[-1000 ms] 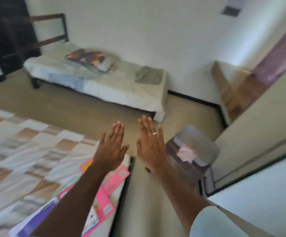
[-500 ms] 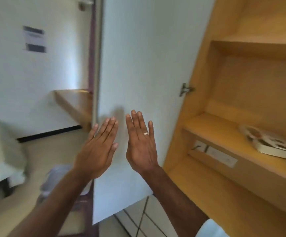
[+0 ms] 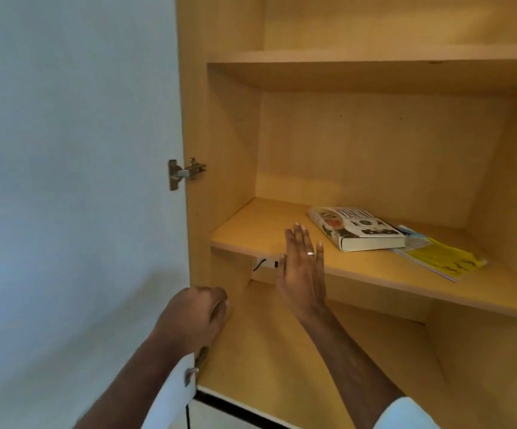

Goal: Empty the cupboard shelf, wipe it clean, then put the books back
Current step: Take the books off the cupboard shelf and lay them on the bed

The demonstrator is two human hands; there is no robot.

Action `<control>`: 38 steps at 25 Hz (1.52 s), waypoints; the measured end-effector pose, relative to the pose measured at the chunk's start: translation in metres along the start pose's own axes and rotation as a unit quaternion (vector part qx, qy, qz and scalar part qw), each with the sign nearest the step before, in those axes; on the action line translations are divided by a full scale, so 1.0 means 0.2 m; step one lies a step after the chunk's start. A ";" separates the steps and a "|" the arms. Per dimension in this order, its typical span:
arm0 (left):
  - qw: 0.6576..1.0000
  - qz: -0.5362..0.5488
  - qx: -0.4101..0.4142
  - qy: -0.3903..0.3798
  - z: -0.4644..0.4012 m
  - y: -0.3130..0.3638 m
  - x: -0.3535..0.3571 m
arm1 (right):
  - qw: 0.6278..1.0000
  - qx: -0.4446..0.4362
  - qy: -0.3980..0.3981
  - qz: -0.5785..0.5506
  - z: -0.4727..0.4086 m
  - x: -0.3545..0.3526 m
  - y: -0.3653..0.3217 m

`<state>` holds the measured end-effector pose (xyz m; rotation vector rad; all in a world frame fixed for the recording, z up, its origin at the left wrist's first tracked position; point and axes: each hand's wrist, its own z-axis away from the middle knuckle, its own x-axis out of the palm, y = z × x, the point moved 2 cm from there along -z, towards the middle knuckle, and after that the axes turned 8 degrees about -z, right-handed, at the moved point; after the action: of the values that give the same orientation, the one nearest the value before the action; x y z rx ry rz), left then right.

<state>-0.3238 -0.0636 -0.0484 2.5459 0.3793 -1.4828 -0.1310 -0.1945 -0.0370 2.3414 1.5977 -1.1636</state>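
I face an open wooden cupboard. On its middle shelf (image 3: 251, 233) lies a thick white book (image 3: 356, 229), flat, right of centre. A thin yellow booklet (image 3: 439, 258) lies just right of it, partly under its corner. My right hand (image 3: 302, 274) is raised flat, fingers straight, in front of the shelf's front edge, left of the thick book and apart from it. Lower left, my left hand (image 3: 193, 320) is curled into a loose fist by the cupboard's left side panel and holds nothing that I can see.
The white cupboard door (image 3: 74, 181) stands open on the left, with a metal hinge (image 3: 184, 173). An upper shelf (image 3: 374, 57) and a lower shelf (image 3: 297, 366) show bare wood. A small white socket (image 3: 266, 263) sits under the middle shelf.
The view has swung from the bedroom to the cupboard. My right hand has reached toward the middle shelf. My left hand has dropped and curled from flat into a fist.
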 end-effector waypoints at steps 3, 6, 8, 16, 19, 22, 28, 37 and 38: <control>0.999 0.041 -0.008 -0.026 -0.28 0.07 0.12 | 0.998 0.030 -0.005 0.049 -0.12 0.02 0.26; 0.995 0.089 -0.025 -0.037 -0.59 0.20 0.24 | 0.996 0.043 -0.008 0.081 -0.23 0.01 0.49; 0.987 0.148 -0.040 -0.036 -0.77 0.31 0.30 | 0.995 0.059 0.016 0.081 -0.30 -0.04 0.64; 0.879 0.420 -0.192 -0.119 -1.28 0.78 0.59 | 0.961 0.227 0.155 0.042 -0.45 -0.29 1.11; 0.866 0.438 -0.198 -0.138 -1.39 0.90 0.65 | 0.909 0.408 0.080 0.008 -0.54 -0.33 1.34; 0.840 0.479 -0.211 -0.139 -1.47 0.95 0.72 | 0.874 0.485 -0.028 -0.001 -0.62 -0.35 1.44; 0.798 0.539 -0.263 -0.054 -1.53 0.93 0.80 | 0.786 0.589 -0.044 -0.181 -0.78 -0.35 1.58; 0.799 0.547 -0.250 -0.011 -1.48 0.92 0.79 | 0.793 0.576 -0.187 -0.064 -0.90 -0.27 1.45; 0.799 0.549 -0.244 -0.014 -1.48 0.91 0.80 | 0.810 0.546 -0.213 0.000 -0.93 -0.25 1.43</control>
<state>0.0517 -0.1359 -0.0389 1.7141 -0.5854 -0.7834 0.1968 -0.2785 0.0300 2.1507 0.7953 -2.9029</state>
